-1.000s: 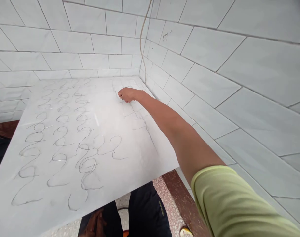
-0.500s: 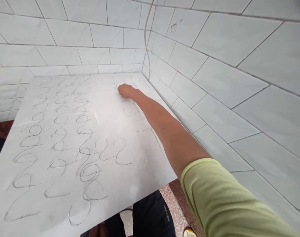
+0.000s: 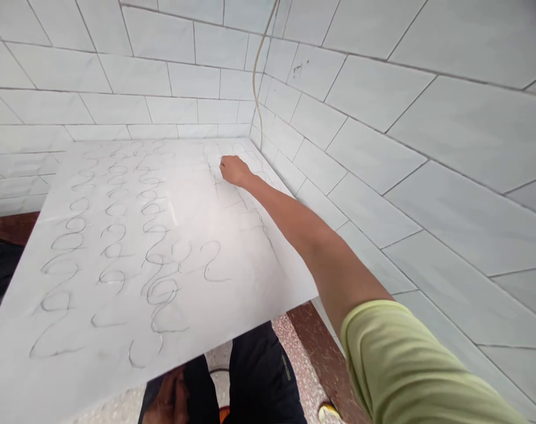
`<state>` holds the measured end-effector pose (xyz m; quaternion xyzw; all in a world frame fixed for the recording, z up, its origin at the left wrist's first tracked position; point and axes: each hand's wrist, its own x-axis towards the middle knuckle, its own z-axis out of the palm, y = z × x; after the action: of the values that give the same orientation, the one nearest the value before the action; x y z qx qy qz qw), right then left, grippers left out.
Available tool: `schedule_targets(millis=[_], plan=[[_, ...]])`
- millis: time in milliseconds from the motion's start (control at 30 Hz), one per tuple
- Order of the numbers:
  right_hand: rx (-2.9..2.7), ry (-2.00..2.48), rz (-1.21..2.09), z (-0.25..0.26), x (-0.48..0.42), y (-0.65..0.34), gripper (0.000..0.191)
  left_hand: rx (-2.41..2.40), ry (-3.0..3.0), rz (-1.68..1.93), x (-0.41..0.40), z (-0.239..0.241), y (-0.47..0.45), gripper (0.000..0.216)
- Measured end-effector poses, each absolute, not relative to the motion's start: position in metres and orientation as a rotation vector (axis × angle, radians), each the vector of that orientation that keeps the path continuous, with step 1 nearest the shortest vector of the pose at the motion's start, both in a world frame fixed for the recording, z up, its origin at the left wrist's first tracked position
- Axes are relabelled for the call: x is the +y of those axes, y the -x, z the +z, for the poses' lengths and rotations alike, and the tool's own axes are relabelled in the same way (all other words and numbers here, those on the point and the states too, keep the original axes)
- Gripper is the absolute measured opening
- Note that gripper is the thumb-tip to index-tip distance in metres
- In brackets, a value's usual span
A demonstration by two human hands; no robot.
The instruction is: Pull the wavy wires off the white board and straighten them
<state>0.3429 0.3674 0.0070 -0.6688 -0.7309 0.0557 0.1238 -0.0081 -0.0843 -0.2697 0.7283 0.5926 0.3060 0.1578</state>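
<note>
My right hand (image 3: 235, 171) is closed in a fist over the far right part of a white glossy sheet or board (image 3: 192, 206). Whatever its fingers hold, if anything, is hidden from this angle. Around the fist run thin dark lines (image 3: 243, 203) that cross like a rough grid. To the left, columns of looped curly pencil-like marks (image 3: 113, 229) cover the surface. Below the near edge my left hand (image 3: 170, 400), partly cut off and in shade, lies on my dark trousers with its fingers stretched out.
White tiled walls (image 3: 382, 135) meet in a corner behind and to the right of the board. A pale cable (image 3: 256, 76) hangs down that corner. Speckled floor (image 3: 289, 347), a dark red border (image 3: 320, 347) and a yellow-edged item (image 3: 328, 412) show below.
My right fist has shifted a little to the right over the grid lines. The view has tilted slightly, and more of my left hand shows at the bottom.
</note>
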Motion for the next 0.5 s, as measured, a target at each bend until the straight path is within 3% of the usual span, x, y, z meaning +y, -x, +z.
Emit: schedule_targets(millis=[233, 500], plan=[[-2.432, 1.622, 0.552, 0.008, 0.235, -0.318, 0.018, 1.731, -1.700, 0.769, -0.091, -0.233, -0.012, 0.028], [-2.528, 1.851, 0.573, -0.020, 0.182, -0.284, 0.008, 1.722, -1.608, 0.728, -0.093, -0.233, -0.013, 0.036]])
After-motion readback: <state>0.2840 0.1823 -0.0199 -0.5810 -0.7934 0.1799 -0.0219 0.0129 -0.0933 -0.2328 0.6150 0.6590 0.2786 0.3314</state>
